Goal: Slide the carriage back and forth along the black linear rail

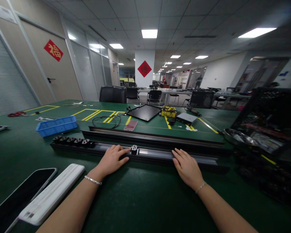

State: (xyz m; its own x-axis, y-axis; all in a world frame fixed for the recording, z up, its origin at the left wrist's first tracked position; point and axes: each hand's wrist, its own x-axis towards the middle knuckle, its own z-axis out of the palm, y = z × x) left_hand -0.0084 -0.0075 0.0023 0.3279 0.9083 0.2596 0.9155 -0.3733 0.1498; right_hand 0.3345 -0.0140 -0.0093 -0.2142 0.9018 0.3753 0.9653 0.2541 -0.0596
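Observation:
A long black rail lies across the green table in front of me. My left hand rests on it, fingers stretched out, with the index fingertip at a small black module with a pale top seated in the rail. Farther right, my right hand lies with its fingers extended on the rail. Several similar black modules sit in a row at the rail's left end. Behind it runs a second long black rail, parallel to the first.
A blue bin stands behind the left end. At near left lie a phone and a long white case. Farther back are a black panel, a yellow object with cables and a grey box. A metal bowl stands right.

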